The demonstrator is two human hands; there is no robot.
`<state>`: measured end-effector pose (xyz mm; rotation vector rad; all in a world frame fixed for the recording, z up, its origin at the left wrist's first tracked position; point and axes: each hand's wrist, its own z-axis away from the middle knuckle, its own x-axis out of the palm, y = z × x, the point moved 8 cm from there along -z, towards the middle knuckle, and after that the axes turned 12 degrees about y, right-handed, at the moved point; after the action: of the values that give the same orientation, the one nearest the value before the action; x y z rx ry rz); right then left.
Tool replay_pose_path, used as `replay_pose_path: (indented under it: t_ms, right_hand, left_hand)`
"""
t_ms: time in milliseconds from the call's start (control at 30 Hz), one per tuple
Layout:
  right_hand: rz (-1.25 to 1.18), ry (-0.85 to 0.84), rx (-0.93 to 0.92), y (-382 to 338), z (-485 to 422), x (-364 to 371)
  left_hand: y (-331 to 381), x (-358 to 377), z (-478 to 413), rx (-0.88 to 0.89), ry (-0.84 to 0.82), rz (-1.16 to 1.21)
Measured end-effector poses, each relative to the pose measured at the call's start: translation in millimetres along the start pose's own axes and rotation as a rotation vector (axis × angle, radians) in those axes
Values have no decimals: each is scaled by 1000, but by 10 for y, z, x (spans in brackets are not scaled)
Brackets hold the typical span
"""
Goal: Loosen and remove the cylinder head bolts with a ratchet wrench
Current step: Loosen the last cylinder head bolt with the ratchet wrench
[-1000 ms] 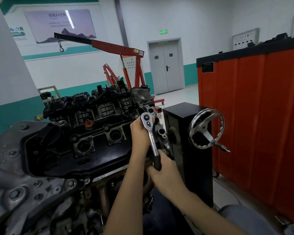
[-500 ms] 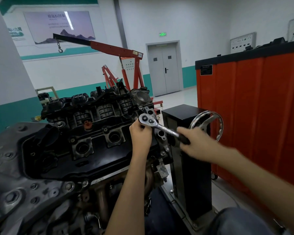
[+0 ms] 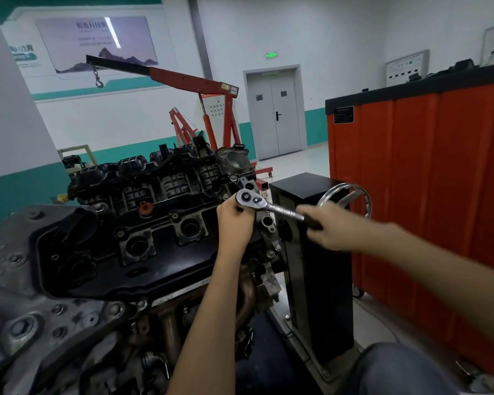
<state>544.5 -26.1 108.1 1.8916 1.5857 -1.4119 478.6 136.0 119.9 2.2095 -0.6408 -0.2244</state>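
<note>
Workshop bay: white walls point(image 3: 325, 38), teal skirting band point(image 3: 314, 126).
A red engine hoist point(image 3: 194, 81) is standing by the far wall, its black boom point(image 3: 117, 64) reaching left under a mountain poster point(image 3: 77, 44); a grey double door point(image 3: 274, 118) is sitting shut beneath a glowing green exit sign point(image 3: 271, 55); an orange cabinet point(image 3: 425, 181) with a dark top is filling the right side; the pale floor point(image 3: 303, 163) is reflecting light.

Auto training workshop: engine point(image 3: 143, 238) on stand, red engine hoist point(image 3: 208, 86), orange tool cabinet point(image 3: 428, 181).
</note>
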Motion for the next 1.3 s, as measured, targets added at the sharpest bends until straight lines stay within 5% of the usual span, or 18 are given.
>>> replay_pose_path:
  t_ms: [100, 167, 400, 500, 667, 800, 933, 1167, 1300]
  right_hand:
    - [319, 30, -166, -31, -332, -334]
    - [296, 75, -142, -52, -296, -283]
    - [-579, 258, 308, -430, 450, 686]
    - [-723, 313, 360, -684, 446, 935]
    - [-466, 174, 227, -285, 358, 580]
    - [52, 13, -38, -20, -67, -122]
    - [309, 60, -154, -115, -309, -347]
    - [-516, 254, 305, -423, 426, 687]
    - [-697, 325, 360, -736, 409, 977]
  left_hand:
    - [-25, -39, 10, -33, 66, 22]
    - [-74, -65, -6, -53, 107, 23]
    - [-83, -17, 2, -30, 107, -16]
    - [-137, -24, -31, -71, 115, 3]
    - [-88, -6, -20, -36, 54, -8]
    - [52, -22, 4, 17, 101, -12]
    - [-26, -93, 3, -44, 166, -9]
    - [-88, -31, -6, -40, 128, -6]
    - [-104, -51, -32, -92, 145, 33]
